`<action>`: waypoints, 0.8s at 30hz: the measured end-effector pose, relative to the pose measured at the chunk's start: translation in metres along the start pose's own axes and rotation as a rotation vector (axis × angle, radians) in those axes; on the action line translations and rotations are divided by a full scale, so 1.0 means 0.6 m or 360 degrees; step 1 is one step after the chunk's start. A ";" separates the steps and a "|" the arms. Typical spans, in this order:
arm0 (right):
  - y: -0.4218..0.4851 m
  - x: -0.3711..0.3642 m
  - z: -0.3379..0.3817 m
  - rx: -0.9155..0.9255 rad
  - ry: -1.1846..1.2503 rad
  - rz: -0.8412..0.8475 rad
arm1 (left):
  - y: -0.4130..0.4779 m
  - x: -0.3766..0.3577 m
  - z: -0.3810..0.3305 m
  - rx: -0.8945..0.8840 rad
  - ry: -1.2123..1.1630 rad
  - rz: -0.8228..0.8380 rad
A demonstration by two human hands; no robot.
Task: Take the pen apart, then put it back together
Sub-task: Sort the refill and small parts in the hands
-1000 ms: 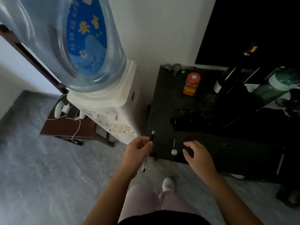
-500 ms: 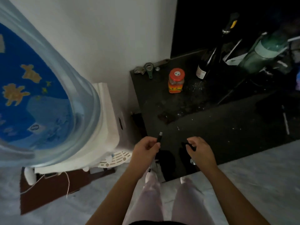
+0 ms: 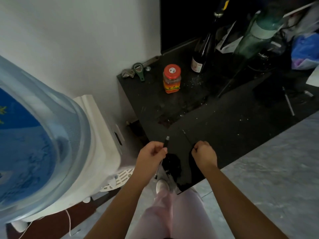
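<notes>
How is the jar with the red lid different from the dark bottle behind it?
The jar is short and wide; the bottle is tall with a thin neck. The jar is see-through with orange and yellow inside; the bottle is dark glass. The jar has a red lid; the bottle's top is dark with a yellow bit. Both stand upright on the black table.

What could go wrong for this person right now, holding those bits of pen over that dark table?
The left hand holds the pen barrel near the black table edge; a dropped part could fall to the floor. The right hand is closed, perhaps on something small, and dark pieces would be hard to spot on that surface.
</notes>
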State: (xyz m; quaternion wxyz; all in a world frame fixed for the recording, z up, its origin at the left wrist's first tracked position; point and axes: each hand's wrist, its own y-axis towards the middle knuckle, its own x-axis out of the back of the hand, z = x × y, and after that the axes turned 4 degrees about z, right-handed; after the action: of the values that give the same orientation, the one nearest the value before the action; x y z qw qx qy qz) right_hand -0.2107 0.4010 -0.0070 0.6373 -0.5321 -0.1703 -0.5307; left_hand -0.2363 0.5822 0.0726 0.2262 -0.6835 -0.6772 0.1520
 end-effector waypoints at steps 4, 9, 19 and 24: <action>-0.003 0.000 -0.001 -0.0082 -0.0015 0.0068 | -0.004 0.003 -0.004 -0.0056 0.0044 0.0031; -0.027 0.035 0.001 -0.0216 0.0688 0.0085 | -0.012 0.001 -0.017 -0.0127 0.0065 0.0080; -0.126 0.194 0.083 0.0234 0.2125 0.0048 | -0.043 -0.012 -0.053 -0.0272 0.0034 0.0271; -0.151 0.211 0.095 0.0439 0.2188 0.0050 | -0.050 -0.013 -0.069 -0.0360 0.0088 0.0291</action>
State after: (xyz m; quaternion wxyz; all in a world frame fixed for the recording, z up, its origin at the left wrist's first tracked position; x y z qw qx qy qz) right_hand -0.2206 0.3992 0.1587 0.6698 0.0076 0.2133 -0.7112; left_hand -0.2411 0.5696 0.1223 0.1515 -0.7674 -0.6184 0.0757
